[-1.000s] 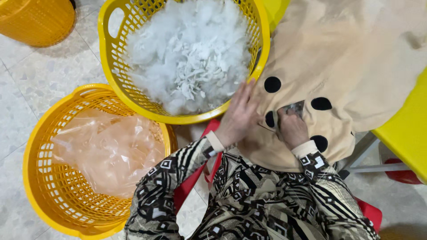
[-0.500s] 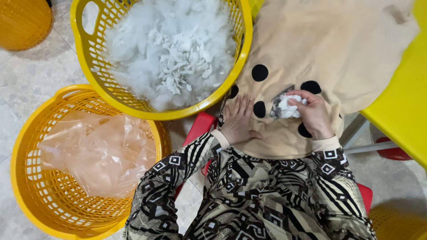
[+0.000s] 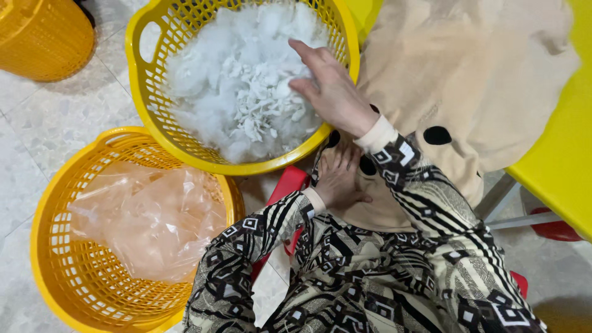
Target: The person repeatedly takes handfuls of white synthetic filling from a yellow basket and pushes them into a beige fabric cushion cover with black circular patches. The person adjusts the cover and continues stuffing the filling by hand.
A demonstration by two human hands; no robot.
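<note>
Over the yellow plastic lattice basket of white fibre stuffing: reaching in with right hand, fingers loosely spread, gripping nothing yet; beside its near rim, pinning down beige black-spotted fabric casing with flat, open left hand.

Third yellow basket: cut by top-left corner, contents unseen. Beige fabric: upper edge out of frame, lower part hidden under right hand and sleeve. Red stool: mostly covered by the person.
</note>
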